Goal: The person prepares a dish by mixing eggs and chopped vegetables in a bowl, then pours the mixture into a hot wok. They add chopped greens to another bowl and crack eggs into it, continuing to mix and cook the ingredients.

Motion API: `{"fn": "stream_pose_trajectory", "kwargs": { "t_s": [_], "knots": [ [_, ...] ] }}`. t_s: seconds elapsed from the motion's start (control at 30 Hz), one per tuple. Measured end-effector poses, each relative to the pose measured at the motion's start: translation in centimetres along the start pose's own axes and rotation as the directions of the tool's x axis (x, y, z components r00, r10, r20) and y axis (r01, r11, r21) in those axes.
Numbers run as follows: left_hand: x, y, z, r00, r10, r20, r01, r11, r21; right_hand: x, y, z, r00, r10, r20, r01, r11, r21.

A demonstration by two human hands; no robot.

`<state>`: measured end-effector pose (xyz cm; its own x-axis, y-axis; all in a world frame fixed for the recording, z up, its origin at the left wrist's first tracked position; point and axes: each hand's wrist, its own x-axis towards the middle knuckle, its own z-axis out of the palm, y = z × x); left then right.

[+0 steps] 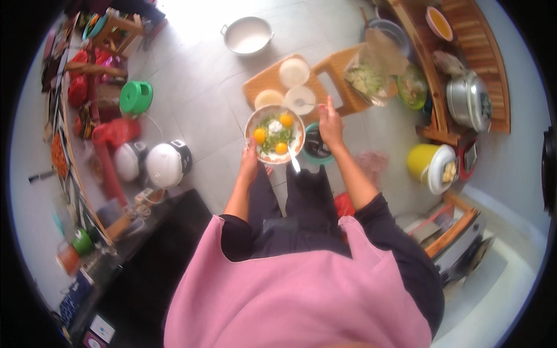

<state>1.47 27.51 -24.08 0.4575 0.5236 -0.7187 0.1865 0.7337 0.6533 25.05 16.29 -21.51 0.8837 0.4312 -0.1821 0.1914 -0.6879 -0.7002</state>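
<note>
My left hand [249,157] grips the near left rim of a bowl [249,122]. Inside lie three egg yolks [286,120], chopped greens [271,135] and a small white heap [275,126]. A metal spoon [294,161] leans over the bowl's near right rim. To the right, my right hand [330,124] holds the handle of a second spoon [301,102], whose head is over a round white container [296,96]. Another round white container [294,72] and a pale yellowish round one [269,98] are beside it on an orange stool [261,82].
A plastic bag of shredded vegetables [367,80] lies on a second orange stool [348,56]. Beyond stands a two-handled metal pot [248,35]. A teal basin [320,162] with dark contents is below my right hand. Rice cookers [164,165] stand left, a yellow bucket [423,159] right.
</note>
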Motion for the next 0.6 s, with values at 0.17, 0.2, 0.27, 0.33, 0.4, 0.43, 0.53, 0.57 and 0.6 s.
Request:
{"fn": "stream_pose_trajectory", "kwargs": {
  "t_s": [0.17, 0.2, 0.27, 0.33, 0.4, 0.43, 0.53, 0.57, 0.6],
  "knots": [
    [-4.0, 2.5, -0.1, 0.996, -0.048, 0.07, 0.03, 0.972, 0.233, -8.4, 6.1, -3.7, 0.985, 0.083, -0.152, -0.034, 0.954, 0.299],
    [-4.8, 3.0, 0.3, 0.993, -0.074, 0.093, 0.047, 0.963, 0.264, -10.8, 7.2, -4.7, 0.98, 0.132, -0.147, -0.077, 0.94, 0.333],
    [-6.4, 3.6, 1.1, 0.986, -0.109, 0.128, 0.044, 0.902, 0.43, -16.6, 9.3, -6.3, 0.948, 0.105, -0.302, -0.028, 0.968, 0.249],
    [-7.0, 4.0, 2.7, 0.963, -0.133, 0.237, -0.016, 0.842, 0.539, -22.8, 11.3, -7.3, 0.903, 0.254, -0.347, -0.195, 0.961, 0.196],
    [-7.3, 3.8, 5.2, 0.886, -0.245, 0.394, -0.022, 0.826, 0.563, -29.1, 12.8, -8.1, 0.819, 0.217, -0.531, -0.22, 0.974, 0.057],
    [-7.5, 3.7, 6.6, 0.787, -0.283, 0.548, -0.085, 0.83, 0.551, -31.8, 13.1, -8.0, 0.756, 0.304, -0.58, -0.228, 0.953, 0.202],
    [-9.0, 3.7, 11.2, 0.628, -0.459, 0.628, -0.143, 0.726, 0.673, -39.8, 11.8, -7.7, 0.627, 0.559, -0.542, -0.384, 0.828, 0.409],
    [-9.6, 4.8, 13.2, 0.577, -0.506, 0.641, -0.169, 0.694, 0.7, -41.0, 10.5, -7.6, 0.602, 0.606, -0.52, -0.434, 0.795, 0.424],
    [-10.0, 4.5, 14.7, 0.562, -0.555, 0.613, -0.189, 0.635, 0.749, -43.0, 9.4, -6.5, 0.528, 0.677, -0.513, -0.539, 0.734, 0.414]
  ]
}}
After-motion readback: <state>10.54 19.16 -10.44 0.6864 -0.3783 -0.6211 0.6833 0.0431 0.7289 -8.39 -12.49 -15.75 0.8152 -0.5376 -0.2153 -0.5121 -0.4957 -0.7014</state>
